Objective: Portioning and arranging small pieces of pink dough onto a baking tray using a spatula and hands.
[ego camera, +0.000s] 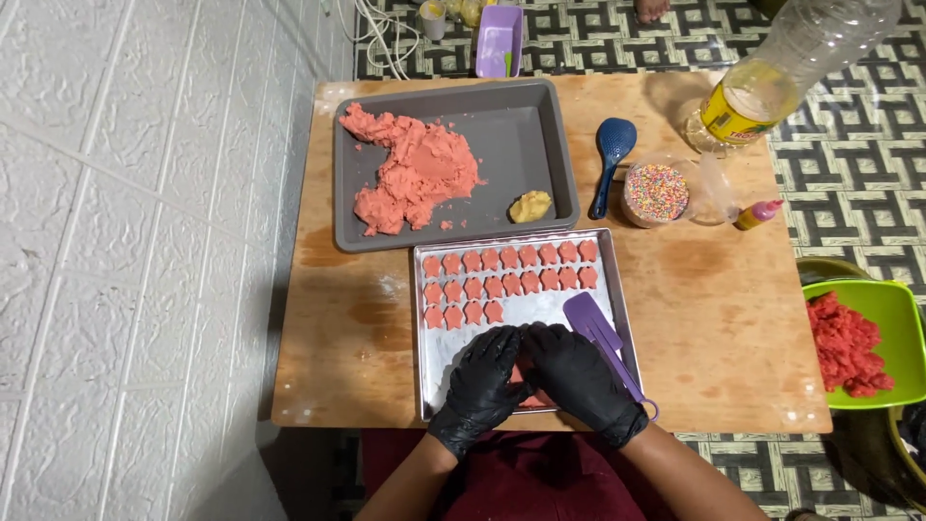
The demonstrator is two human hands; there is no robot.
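1. Both hands wear black gloves. My left hand [482,386] and right hand [577,381] are pressed together, fingertips meeting, cupped over a pink dough piece [522,374] at the near end of the silver tray [422,328]. Only a sliver of the piece shows between the gloves.
2. Judgement: shaping goes best with light, even pressure from both sides, hands kept low over the tray, clear of the finished rows.
3. Count, shaped pink pieces [492,285] on the tray: 8 in the far row, 8 in the middle row, 4 in the near row; 20 laid out.
4. One purple scraper [596,333] lies on the tray, touching the right hand.
5. One grey pan [540,135] behind it, holding one pink dough mass [415,174] and one yellow lump [531,205].
6. One blue spoon [611,154], one sprinkle tub [656,193], one oil bottle [762,87].
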